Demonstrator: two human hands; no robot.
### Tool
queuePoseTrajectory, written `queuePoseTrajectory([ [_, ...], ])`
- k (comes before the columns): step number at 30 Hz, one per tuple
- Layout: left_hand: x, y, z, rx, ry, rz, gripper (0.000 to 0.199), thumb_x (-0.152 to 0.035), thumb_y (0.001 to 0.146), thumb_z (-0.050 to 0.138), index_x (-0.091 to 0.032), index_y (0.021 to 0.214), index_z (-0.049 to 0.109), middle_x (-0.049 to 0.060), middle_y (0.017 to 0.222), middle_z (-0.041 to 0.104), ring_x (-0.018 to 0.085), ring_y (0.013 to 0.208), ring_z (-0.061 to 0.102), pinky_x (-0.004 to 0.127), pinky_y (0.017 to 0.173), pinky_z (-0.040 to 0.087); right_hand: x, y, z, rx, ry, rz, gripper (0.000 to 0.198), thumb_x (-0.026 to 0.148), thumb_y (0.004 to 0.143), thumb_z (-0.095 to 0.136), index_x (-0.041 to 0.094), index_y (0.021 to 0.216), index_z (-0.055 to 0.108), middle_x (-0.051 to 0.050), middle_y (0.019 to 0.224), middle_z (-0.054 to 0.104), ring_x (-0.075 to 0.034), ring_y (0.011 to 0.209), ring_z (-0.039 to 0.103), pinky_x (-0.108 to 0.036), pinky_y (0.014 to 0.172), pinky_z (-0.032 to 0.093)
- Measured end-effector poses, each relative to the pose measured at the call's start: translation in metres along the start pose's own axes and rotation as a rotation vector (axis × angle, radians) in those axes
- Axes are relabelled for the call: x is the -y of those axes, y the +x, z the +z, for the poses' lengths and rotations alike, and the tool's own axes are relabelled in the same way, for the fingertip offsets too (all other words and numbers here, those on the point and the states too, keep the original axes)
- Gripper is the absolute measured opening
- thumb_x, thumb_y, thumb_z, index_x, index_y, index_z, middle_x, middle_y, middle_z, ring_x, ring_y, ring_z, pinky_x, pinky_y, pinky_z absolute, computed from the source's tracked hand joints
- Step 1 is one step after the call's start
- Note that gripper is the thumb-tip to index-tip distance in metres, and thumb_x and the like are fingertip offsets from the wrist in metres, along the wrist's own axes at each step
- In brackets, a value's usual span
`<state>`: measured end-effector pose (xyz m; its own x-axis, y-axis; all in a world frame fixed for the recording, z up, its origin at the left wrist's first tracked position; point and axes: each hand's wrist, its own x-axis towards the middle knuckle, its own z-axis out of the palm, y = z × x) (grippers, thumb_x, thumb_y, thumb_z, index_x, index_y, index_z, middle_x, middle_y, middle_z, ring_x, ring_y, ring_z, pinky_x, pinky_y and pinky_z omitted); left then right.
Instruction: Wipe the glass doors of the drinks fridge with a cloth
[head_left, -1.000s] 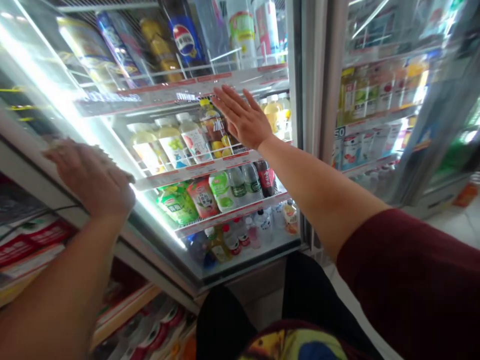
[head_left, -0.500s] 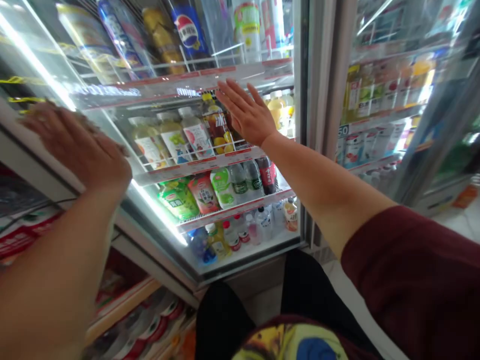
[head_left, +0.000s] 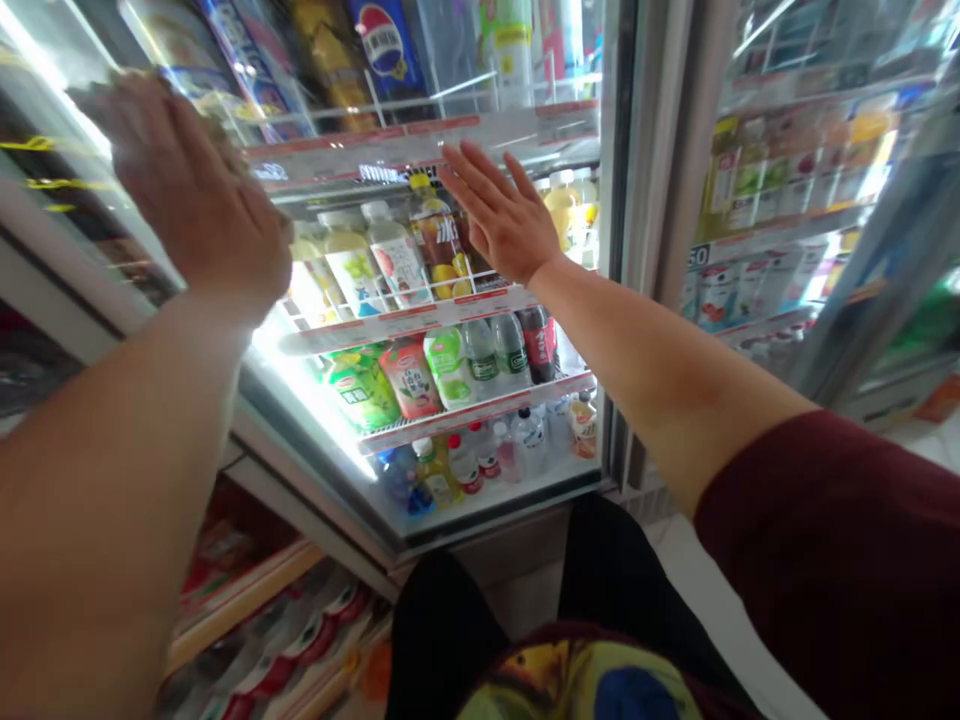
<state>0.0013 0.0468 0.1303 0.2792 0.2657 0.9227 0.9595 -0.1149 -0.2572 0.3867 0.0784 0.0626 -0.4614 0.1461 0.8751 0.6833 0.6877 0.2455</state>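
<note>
My left hand [head_left: 199, 200] is at the upper left, over the glass door [head_left: 480, 160] of a lit drinks fridge. Its fingers lie over a greyish cloth [head_left: 94, 98], which shows only as a crumpled, blurred edge round the fingertips. My right hand [head_left: 510, 215] is held flat with fingers stretched, palm toward the same glass, and appears to rest on it. Nothing shows in that hand. Behind the glass near it stands a dark tea bottle with a yellow cap [head_left: 441, 240]. Pale juice bottles [head_left: 349, 265] stand left of that one.
Lower fridge shelves hold green and red drink bottles [head_left: 409, 375] and small bottles [head_left: 465, 465]. A Pepsi bottle [head_left: 386, 45] is on the top shelf. Another fridge door [head_left: 780, 190] is at the right. Racks of packaged goods [head_left: 292, 650] stand at lower left.
My left hand has moved up and to the right across the door with the cloth. My right hand stays in nearly the same place on the glass.
</note>
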Motion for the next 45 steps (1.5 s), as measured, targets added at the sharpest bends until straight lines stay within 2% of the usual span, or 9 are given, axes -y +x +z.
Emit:
queuePoseTrajectory([
  [5,0.0,0.033,0.0,-0.046,0.326,0.131,0.079,-0.044,0.104,0.021,-0.007,0.171,0.001,-0.004,0.18,-0.013,-0.001,0.146,-0.049,0.024,0.126,-0.028,-0.003,0.001,0.009,-0.058,-0.008,-0.01,0.078,0.029,0.091,0.014,0.014,0.152,0.06,0.002,0.172,0.036,-0.013,0.167,0.005,-0.036,0.138,0.008],
  [9,-0.053,0.038,-0.011,-0.036,0.35,0.02,0.071,-0.036,0.109,0.024,-0.009,0.171,0.001,-0.006,0.181,-0.008,-0.006,0.141,-0.051,0.021,0.128,-0.022,-0.004,0.001,0.01,-0.061,0.008,-0.021,0.082,0.03,0.091,0.005,0.013,0.132,0.074,0.0,0.171,0.035,-0.011,0.163,-0.012,-0.036,0.137,0.008],
  [13,-0.114,0.021,-0.011,0.215,0.233,0.112,0.075,-0.04,0.11,0.031,-0.016,0.173,-0.002,-0.006,0.181,-0.013,0.009,0.156,-0.039,0.04,0.138,-0.011,-0.001,0.0,0.003,-0.002,0.026,0.009,0.076,0.031,0.095,0.014,0.015,0.154,0.059,0.001,0.174,0.03,-0.015,0.167,0.0,-0.042,0.139,0.007],
  [17,-0.128,0.035,-0.014,0.298,0.148,0.208,0.081,-0.035,0.104,0.045,-0.016,0.174,0.008,-0.005,0.182,-0.005,0.016,0.165,-0.022,0.042,0.138,-0.011,0.002,0.0,-0.001,0.044,0.042,0.06,0.071,0.028,0.097,0.033,0.027,0.168,0.042,0.006,0.176,0.029,-0.017,0.169,0.015,-0.051,0.141,0.008],
  [23,-0.15,0.042,-0.012,0.238,0.076,0.065,0.073,-0.045,0.113,0.034,-0.02,0.174,0.003,-0.003,0.181,-0.008,0.015,0.164,-0.02,0.047,0.137,-0.01,0.003,-0.001,-0.004,-0.003,0.072,0.089,0.073,0.03,0.097,0.028,0.032,0.169,0.039,0.009,0.176,0.03,-0.019,0.167,0.023,-0.047,0.14,0.012],
  [28,-0.178,0.024,0.022,0.165,-0.201,0.175,0.081,-0.057,0.109,0.037,-0.013,0.174,0.016,0.0,0.182,0.006,0.016,0.167,-0.012,0.045,0.136,-0.012,0.002,-0.001,-0.007,-0.03,0.049,0.084,0.076,0.054,0.096,0.032,0.029,0.166,0.045,0.005,0.175,0.032,-0.022,0.165,0.029,-0.039,0.139,0.015],
  [35,-0.243,0.011,0.012,0.042,-0.619,0.225,0.096,-0.082,0.103,0.004,-0.019,0.176,0.008,0.003,0.182,0.0,0.017,0.169,0.0,0.039,0.139,0.013,-0.001,-0.001,0.001,-0.073,-0.015,0.02,0.083,0.049,0.095,0.012,0.016,0.16,0.052,-0.001,0.173,0.034,-0.021,0.166,0.018,-0.033,0.136,0.019],
  [40,-0.192,0.012,-0.003,0.077,-0.433,0.296,0.094,-0.08,0.106,0.017,-0.013,0.171,0.028,0.009,0.182,0.005,0.024,0.169,0.006,0.045,0.138,0.008,0.0,-0.003,-0.004,0.054,-0.017,0.0,0.072,0.045,0.102,0.03,0.022,0.169,0.04,-0.002,0.178,0.028,-0.025,0.169,0.011,-0.05,0.14,0.014],
  [45,-0.099,0.004,0.0,-0.05,-0.015,-0.029,0.088,-0.071,0.105,0.012,-0.019,0.175,0.014,-0.004,0.182,-0.004,0.026,0.168,-0.009,0.053,0.134,-0.013,0.003,-0.004,-0.007,0.016,-0.014,-0.029,0.077,0.038,0.096,0.014,0.014,0.157,0.055,0.001,0.174,0.036,-0.024,0.167,0.003,-0.039,0.138,0.015],
])
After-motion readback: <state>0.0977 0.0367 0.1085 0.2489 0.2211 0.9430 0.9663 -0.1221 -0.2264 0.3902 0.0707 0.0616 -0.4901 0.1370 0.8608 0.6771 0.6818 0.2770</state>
